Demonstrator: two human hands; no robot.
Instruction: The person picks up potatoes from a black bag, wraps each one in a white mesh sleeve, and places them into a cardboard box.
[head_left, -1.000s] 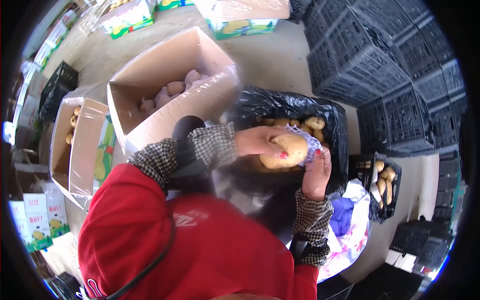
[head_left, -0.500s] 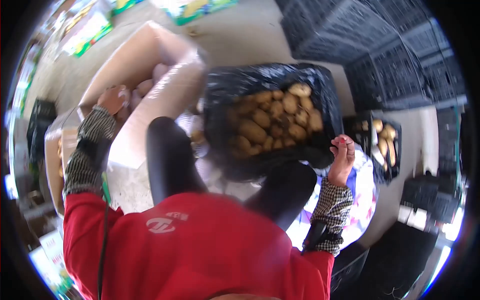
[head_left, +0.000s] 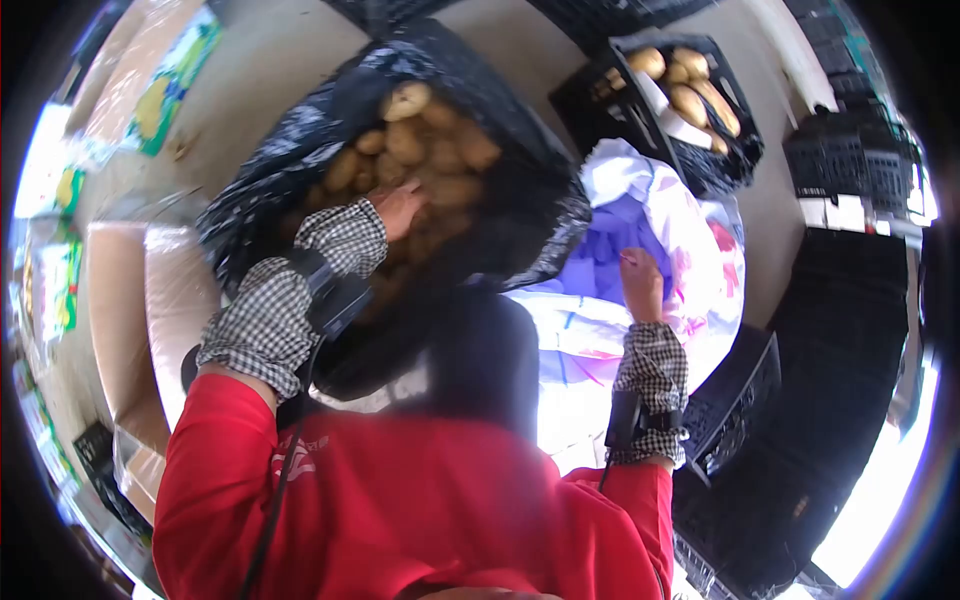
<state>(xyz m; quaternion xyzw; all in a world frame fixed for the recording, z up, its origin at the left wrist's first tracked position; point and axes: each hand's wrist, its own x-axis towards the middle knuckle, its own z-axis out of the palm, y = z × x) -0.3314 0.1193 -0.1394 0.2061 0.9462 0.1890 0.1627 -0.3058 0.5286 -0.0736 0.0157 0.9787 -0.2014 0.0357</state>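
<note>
The left hand reaches toward 1 o'clock from its checked sleeve and lies on the potatoes, its fingers bent down over the heap. Whether they close on one cannot be told, since the hand is blurred and its underside is hidden. The potatoes fill the black bag, which sits at about 11 o'clock from the middle of the view with its mouth open toward the camera. The heap's long axis runs from 8 o'clock up to 2 o'clock. The topmost potato lies nearly level, its longer side pointing from 9 to 3 o'clock with the right end a little higher. The right hand is at 2 o'clock from the middle, well apart from the left. Its fingers point to 12 o'clock and press into the folds of the white and purple bag, which touches the black bag on its 3 o'clock side. The palm faces away, so I cannot tell whether this hand grips anything. At 1 o'clock stands a black crate with more potatoes, and at 9 o'clock a cardboard box.
</note>
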